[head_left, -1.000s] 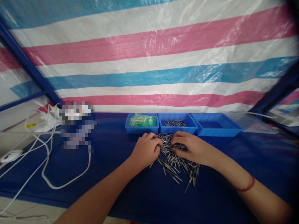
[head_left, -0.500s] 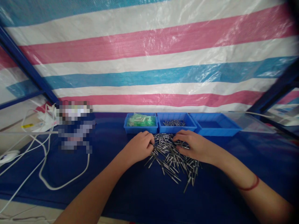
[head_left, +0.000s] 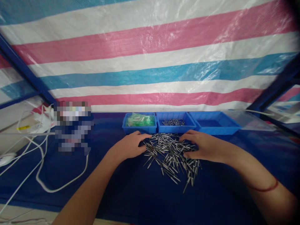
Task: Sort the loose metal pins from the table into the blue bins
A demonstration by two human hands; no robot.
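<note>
A loose heap of silvery pop rivets (head_left: 172, 153) lies on the dark blue table cover (head_left: 140, 193). At the heap's left edge is my left hand (head_left: 132, 145), thumb and fingers apart, with nothing seen in it. My right hand (head_left: 199, 145) curves over the right side of the heap; its thumb and fingers are spread and touch or nearly touch the rivets. Behind the heap stand three blue bins: the left bin (head_left: 139, 129) has green-and-clear plastic packets (head_left: 140, 120), the middle bin (head_left: 177, 128) contains more rivets (head_left: 173, 122), and the right bin (head_left: 217, 130) shows a bare bottom.
White cables (head_left: 50, 189) loop across the left of the table, near a white computer mouse (head_left: 7, 159) and some blurred-out items (head_left: 73, 128). A clear plastic sheet (head_left: 253, 121) lies right of the bins. A striped tarp (head_left: 150, 72) hangs behind, between blue frame posts (head_left: 278, 84).
Both hands have moved apart, left hand to the left and right hand to the right, and their fingers have opened wider. More of the rivet heap shows between them. The view has shifted slightly.
</note>
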